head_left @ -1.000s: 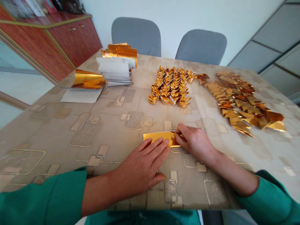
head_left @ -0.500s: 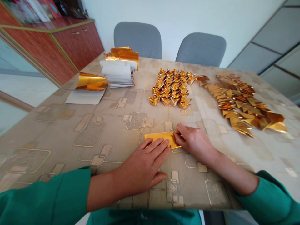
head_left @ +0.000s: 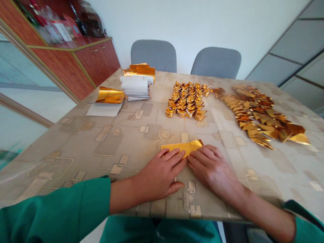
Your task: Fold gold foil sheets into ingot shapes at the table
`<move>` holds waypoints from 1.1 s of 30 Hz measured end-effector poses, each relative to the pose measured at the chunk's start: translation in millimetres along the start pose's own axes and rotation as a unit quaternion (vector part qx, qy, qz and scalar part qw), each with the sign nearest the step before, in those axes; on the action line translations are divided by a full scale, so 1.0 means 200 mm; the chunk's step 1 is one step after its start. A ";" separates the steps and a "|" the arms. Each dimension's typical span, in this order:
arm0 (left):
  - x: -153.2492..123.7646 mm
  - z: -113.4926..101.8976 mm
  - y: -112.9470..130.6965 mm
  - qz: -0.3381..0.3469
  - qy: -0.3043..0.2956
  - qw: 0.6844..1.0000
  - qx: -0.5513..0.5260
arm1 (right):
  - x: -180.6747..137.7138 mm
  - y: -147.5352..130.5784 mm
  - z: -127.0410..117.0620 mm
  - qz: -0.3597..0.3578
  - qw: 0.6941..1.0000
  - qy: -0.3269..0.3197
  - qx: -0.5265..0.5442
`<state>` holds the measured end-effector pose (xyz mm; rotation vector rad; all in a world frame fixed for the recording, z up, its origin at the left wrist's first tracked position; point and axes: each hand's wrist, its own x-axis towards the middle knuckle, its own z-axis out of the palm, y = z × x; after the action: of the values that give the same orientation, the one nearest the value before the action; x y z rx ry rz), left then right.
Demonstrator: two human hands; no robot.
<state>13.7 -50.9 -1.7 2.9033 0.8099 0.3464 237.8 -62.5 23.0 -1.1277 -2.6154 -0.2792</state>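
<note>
A folded strip of gold foil paper [head_left: 182, 147] lies on the patterned table [head_left: 121, 135] just in front of me. My left hand [head_left: 160, 173] lies flat with its fingers stretched out, the fingertips pressing the strip's near left edge. My right hand [head_left: 211, 168] rests beside it, fingers extended and pressing the strip's near right edge. Neither hand grips anything. Green sleeves cover both my forearms.
Rows of folded gold ingots [head_left: 187, 101] sit mid-table. A spread of gold folded triangles [head_left: 260, 113] lies to the right. A stack of white-backed gold sheets [head_left: 136, 84] and a curled gold sheet [head_left: 110, 96] are at the far left. Two grey chairs [head_left: 215, 62] stand behind, a red cabinet [head_left: 76, 64] at left.
My right hand has let go of the strip's right end and now lies flat beside my left hand on the near edge. The camera has tilted and shifted.
</note>
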 end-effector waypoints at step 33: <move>-0.18 -0.13 -0.17 0.043 -0.005 0.997 0.063 | -0.01 -0.14 0.04 0.041 0.999 -0.026 -0.008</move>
<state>-39.8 -40.6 11.0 3.0621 0.7328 0.2989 216.6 -80.4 12.0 -1.2600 -2.6071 -0.2564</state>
